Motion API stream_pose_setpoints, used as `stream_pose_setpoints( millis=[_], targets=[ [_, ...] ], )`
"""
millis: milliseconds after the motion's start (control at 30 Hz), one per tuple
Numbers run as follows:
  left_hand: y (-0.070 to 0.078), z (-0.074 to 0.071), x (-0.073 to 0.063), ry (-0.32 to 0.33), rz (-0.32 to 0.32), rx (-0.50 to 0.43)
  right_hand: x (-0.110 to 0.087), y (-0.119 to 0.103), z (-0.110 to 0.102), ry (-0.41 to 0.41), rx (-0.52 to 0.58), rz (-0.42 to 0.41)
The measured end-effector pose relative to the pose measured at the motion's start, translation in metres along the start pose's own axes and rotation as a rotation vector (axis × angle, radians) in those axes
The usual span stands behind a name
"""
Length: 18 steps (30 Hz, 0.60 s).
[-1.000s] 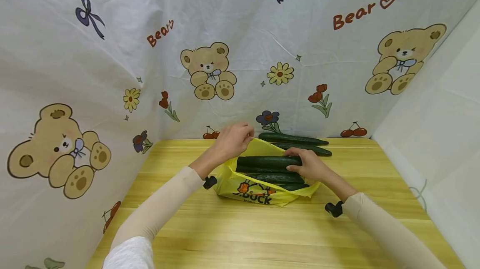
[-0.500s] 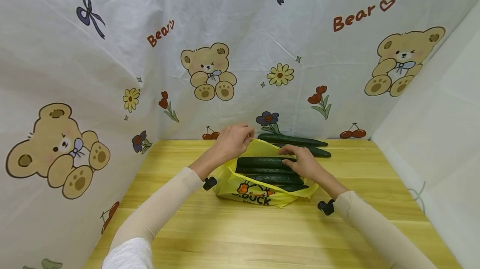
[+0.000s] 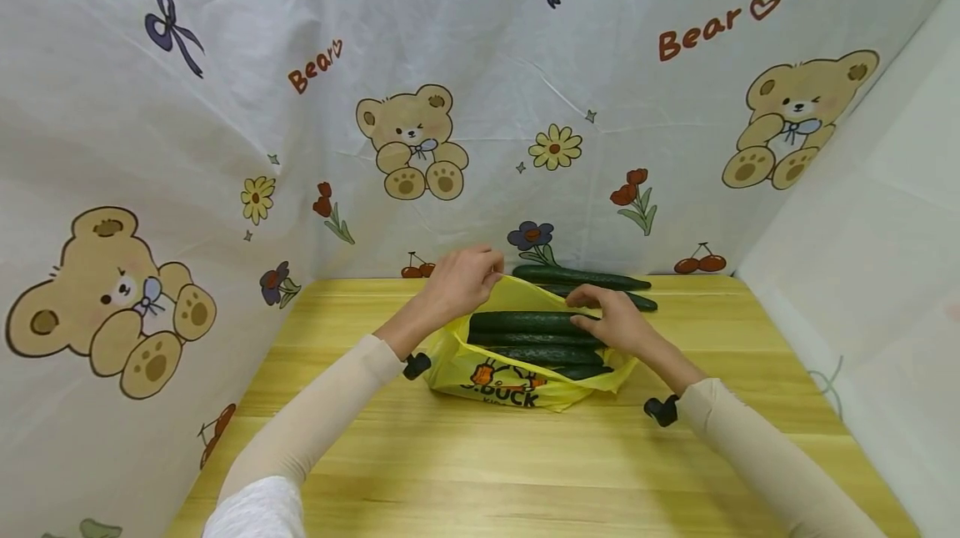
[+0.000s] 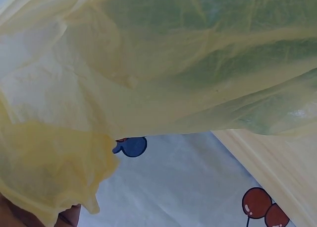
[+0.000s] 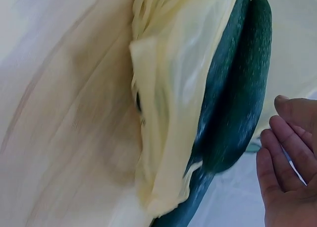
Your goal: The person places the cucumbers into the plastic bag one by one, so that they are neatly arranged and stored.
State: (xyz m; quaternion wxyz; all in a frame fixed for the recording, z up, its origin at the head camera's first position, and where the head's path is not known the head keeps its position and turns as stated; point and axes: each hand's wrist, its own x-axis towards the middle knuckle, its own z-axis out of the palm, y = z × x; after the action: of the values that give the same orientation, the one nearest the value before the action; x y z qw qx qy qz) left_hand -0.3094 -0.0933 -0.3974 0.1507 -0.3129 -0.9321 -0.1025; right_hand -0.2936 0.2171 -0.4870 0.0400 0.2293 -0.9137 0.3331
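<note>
A yellow plastic bag (image 3: 448, 363) with a duck print lies on its side on the wooden table, its mouth raised. Several dark green cucumbers (image 3: 525, 322) are stacked inside it. My left hand (image 3: 461, 282) pinches the bag's upper rim and holds it up; in the left wrist view only a bit of that hand (image 4: 17, 214) shows below the yellow film (image 4: 129, 83). By the right ends of the cucumbers is my right hand (image 3: 621, 324), fingers loosely extended. From the right wrist view, this hand (image 5: 292, 157) is apart from the nearest cucumber (image 5: 245, 83) and holds nothing.
Behind the bag, two more cucumbers (image 3: 581, 276) lie near the table's back edge, the front one (image 3: 643, 303) partly hidden by the bag and my right hand. A white cloth (image 3: 495, 138) printed with bears stands along the back and left of the table (image 3: 480, 471).
My right hand has let go of the top cucumber, which now rests in the bag, and its fingers have loosened. The left hand keeps its hold on the rim.
</note>
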Motion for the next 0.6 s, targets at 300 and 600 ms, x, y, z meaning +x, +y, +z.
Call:
stream_pose_setpoints(
  millis=[300, 600],
  targets=[
    [0.0, 0.0, 0.001, -0.009, -0.01, -0.004, -0.012, 0.04, -0.018, 0.032, 0.121, 0.122],
    [-0.001, 0.002, 0.0, 0.01, -0.006, -0.035, -0.018, 0.089, -0.035, 0.077, 0.039, 0.206]
  ],
)
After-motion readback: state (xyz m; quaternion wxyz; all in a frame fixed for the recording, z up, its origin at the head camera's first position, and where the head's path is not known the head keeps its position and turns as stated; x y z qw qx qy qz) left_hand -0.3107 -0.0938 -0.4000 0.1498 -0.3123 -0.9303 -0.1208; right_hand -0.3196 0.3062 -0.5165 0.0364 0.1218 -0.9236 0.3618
